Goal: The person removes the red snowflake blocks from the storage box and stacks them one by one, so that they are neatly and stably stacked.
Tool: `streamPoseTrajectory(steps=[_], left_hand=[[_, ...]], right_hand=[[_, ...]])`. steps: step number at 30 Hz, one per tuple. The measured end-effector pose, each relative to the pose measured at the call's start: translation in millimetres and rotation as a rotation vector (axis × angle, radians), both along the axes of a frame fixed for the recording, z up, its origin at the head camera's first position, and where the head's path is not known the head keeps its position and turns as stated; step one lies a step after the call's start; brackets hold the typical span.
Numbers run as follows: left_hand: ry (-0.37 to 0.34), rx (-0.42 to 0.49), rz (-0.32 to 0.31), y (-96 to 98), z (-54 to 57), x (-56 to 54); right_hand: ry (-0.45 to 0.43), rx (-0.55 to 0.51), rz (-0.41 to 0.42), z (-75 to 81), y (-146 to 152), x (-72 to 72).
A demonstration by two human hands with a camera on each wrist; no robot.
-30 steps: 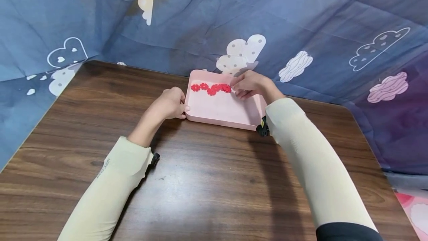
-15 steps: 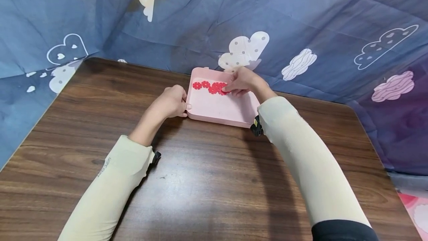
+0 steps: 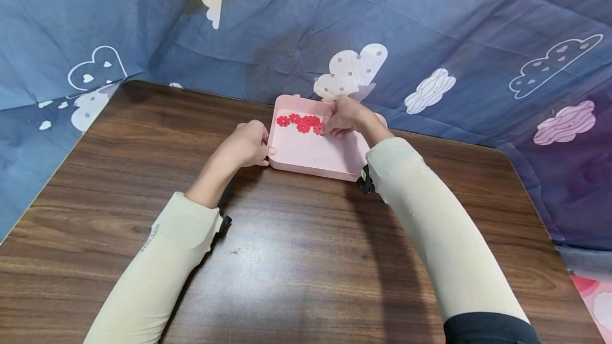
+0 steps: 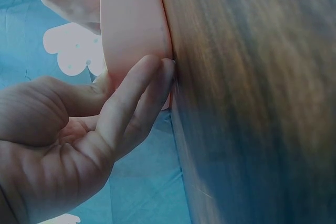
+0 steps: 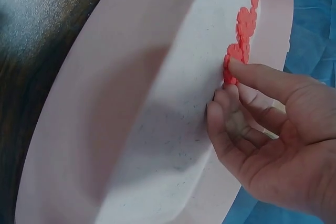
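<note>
A shallow pink tray (image 3: 315, 169) stands on the table against the backdrop. My left hand (image 3: 246, 145) grips its left front corner, thumb over the rim and fingers against the outer wall (image 4: 137, 22). Inside lie several red flower-shaped plastic discs (image 3: 283, 120), joined or overlapping in a row along the back. My right hand (image 3: 349, 118) reaches into the tray and pinches the disc (image 5: 231, 71) at the row's right end between thumb and fingers. In the right wrist view the thumb lies on that disc, and the other fingers curl beside it near the tray floor.
The brown wooden table (image 3: 296, 259) stretches in front of the tray. Behind it hangs a blue cloth backdrop (image 3: 268, 31) with a cloud print, close to the tray's back wall. Small dark specks dot the tray floor (image 5: 168, 129).
My right hand has moved slightly left and down onto the red discs, and its thumb now lies on the end one. The left hand keeps its grip on the tray.
</note>
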State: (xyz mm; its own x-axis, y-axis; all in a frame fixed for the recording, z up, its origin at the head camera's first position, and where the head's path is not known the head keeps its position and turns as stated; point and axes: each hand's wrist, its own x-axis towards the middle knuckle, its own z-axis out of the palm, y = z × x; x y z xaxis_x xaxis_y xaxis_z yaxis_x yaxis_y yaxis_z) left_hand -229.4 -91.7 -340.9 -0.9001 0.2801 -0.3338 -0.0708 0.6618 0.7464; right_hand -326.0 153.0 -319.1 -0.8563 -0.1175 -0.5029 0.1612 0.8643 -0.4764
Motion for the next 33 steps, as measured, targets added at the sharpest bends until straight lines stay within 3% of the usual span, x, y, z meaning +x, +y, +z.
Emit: streamPoseTrajectory(steps=[13,25,33], left_hand=[[-0.004,-0.015,-0.012,1.4,1.4,0.1],[-0.023,-0.014,-0.005,1.7,2.7,0.5],[-0.041,0.017,0.010,0.5,3.0,1.7]], right_hand=[[-0.087,-0.312,-0.148,1.9,2.8,1.1],[-0.100,-0.342,-0.166,5.3,11.3,2.9],[-0.084,-0.330,-0.175,16.1,27.3,7.5]])
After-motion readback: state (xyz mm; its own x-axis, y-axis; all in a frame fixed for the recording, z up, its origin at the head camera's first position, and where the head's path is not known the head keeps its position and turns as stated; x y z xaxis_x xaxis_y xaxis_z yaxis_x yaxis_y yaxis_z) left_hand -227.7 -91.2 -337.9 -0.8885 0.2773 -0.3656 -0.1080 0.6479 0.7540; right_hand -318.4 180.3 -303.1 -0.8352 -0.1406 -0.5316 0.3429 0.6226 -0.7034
